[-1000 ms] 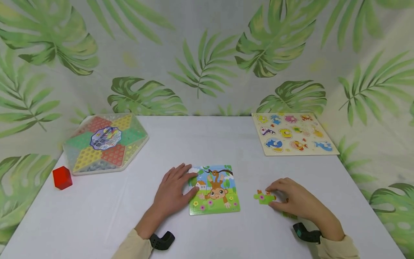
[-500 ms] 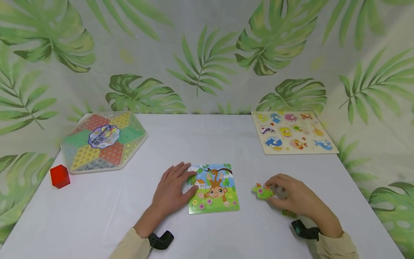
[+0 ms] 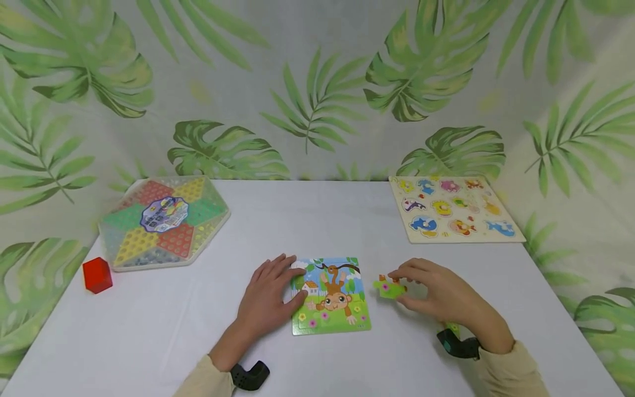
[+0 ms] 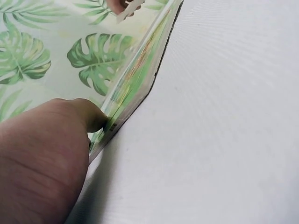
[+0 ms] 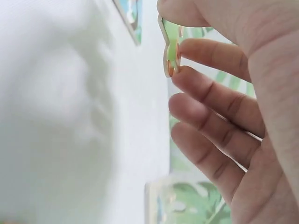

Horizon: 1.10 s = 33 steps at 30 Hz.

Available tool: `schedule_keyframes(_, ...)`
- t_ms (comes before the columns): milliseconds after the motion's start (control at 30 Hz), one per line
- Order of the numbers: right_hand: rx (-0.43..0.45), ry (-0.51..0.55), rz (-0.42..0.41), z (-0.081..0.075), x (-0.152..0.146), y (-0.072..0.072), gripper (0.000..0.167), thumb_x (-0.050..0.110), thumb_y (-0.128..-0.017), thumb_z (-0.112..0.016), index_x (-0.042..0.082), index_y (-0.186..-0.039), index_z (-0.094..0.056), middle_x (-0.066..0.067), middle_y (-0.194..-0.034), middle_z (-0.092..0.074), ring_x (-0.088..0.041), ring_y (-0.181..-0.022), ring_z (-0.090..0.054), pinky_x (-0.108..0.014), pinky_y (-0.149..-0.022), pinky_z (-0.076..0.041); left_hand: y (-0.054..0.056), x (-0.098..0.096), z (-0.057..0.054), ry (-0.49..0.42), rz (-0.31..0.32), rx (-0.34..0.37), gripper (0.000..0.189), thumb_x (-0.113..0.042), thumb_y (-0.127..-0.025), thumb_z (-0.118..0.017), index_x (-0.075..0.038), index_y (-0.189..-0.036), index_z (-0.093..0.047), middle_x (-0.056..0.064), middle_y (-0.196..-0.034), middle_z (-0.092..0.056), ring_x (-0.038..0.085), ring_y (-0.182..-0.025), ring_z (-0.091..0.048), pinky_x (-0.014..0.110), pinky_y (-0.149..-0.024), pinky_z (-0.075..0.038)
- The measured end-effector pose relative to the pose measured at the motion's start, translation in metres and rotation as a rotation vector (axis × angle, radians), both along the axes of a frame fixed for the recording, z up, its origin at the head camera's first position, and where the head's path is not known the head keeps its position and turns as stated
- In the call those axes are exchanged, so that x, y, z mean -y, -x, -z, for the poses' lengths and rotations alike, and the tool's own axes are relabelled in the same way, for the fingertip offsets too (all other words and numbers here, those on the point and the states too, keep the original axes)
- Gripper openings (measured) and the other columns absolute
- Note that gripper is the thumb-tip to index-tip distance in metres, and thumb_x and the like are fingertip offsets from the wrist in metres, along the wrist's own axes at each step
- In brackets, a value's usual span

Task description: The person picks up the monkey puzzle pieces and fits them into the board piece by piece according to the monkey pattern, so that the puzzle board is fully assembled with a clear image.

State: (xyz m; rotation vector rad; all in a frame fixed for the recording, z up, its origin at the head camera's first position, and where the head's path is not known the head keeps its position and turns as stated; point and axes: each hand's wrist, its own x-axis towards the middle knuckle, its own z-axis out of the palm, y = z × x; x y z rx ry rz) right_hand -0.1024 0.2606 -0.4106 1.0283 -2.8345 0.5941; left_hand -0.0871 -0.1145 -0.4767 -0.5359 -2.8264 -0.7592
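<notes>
A square monkey jigsaw puzzle [image 3: 342,325] lies flat in the middle of the white table. My left hand [image 3: 268,292] rests at its left side, fingers spread and relaxed, with the thumb touching the picture. In the left wrist view that thumb presses by the edge of the puzzle [image 4: 135,79]. Right of the puzzle, my right hand [image 3: 436,292] pinches a green puzzle piece [image 3: 389,289] with a pink flower between thumb and fingertips. The right wrist view shows the piece [image 5: 172,46] edge-on. Another green piece [image 3: 453,329] lies partly hidden beneath the right wrist.
At the back left lies a hexagonal board game [image 3: 163,223] with coloured triangles, and a red block [image 3: 97,275] sits in front of it. A wooden sea-animal peg puzzle [image 3: 456,209] lies back right. A leaf-print cloth [image 3: 317,99] hangs behind the table.
My right hand has lifted the green puzzle piece and carried it left, closer to the monkey puzzle. The left hand has stayed on the puzzle's left side.
</notes>
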Motion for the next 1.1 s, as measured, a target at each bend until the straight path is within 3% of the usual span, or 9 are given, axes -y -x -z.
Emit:
schedule_keyframes(167, 0.020, -0.030, -0.038, -0.008, 0.015, 0.010, 0.038, 0.028, -0.084, -0.086, 0.022, -0.119, -0.074, 0.016, -0.116, -0.067, -0.005, -0.103, -0.064, -0.032, -0.084, -0.060, -0.001, 0.000, 0.000, 0.005, -0.017, -0.016, 0.041, -0.040, -0.092, -0.070, -0.024, -0.129, -0.069, 0.005, -0.154, -0.054, 0.028, -0.149, -0.041, 0.052, -0.125, -0.028)
schedule_keyframes(433, 0.001, -0.017, -0.164, -0.006, 0.037, 0.017, 0.033, 0.025, -0.085, -0.084, 0.022, -0.117, -0.074, 0.012, -0.114, -0.066, -0.007, -0.101, -0.063, -0.030, -0.081, -0.060, -0.007, -0.001, 0.004, 0.003, -0.011, -0.001, 0.040, -0.040, -0.092, -0.070, -0.023, -0.129, -0.069, 0.005, -0.153, -0.054, 0.028, -0.149, -0.042, 0.052, -0.124, -0.029)
schedule_keyframes(600, -0.039, -0.001, -0.217, -0.005, 0.051, 0.026, 0.033, 0.025, -0.085, -0.084, 0.021, -0.116, -0.074, 0.011, -0.114, -0.067, -0.008, -0.102, -0.063, -0.030, -0.081, -0.059, -0.001, 0.001, 0.002, 0.001, -0.001, -0.016, 0.041, -0.040, -0.093, -0.069, -0.023, -0.130, -0.068, 0.004, -0.154, -0.054, 0.027, -0.149, -0.041, 0.052, -0.125, -0.028)
schedule_keyframes(1100, 0.020, -0.030, -0.270, 0.013, 0.066, 0.020, 0.021, 0.034, -0.091, -0.079, 0.028, -0.111, -0.078, 0.014, -0.111, -0.065, -0.003, -0.097, -0.059, -0.025, -0.081, -0.057, -0.003, 0.000, -0.003, 0.009, 0.003, -0.005, 0.041, -0.039, -0.094, -0.068, -0.023, -0.131, -0.068, 0.005, -0.155, -0.053, 0.028, -0.150, -0.040, 0.052, -0.125, -0.026)
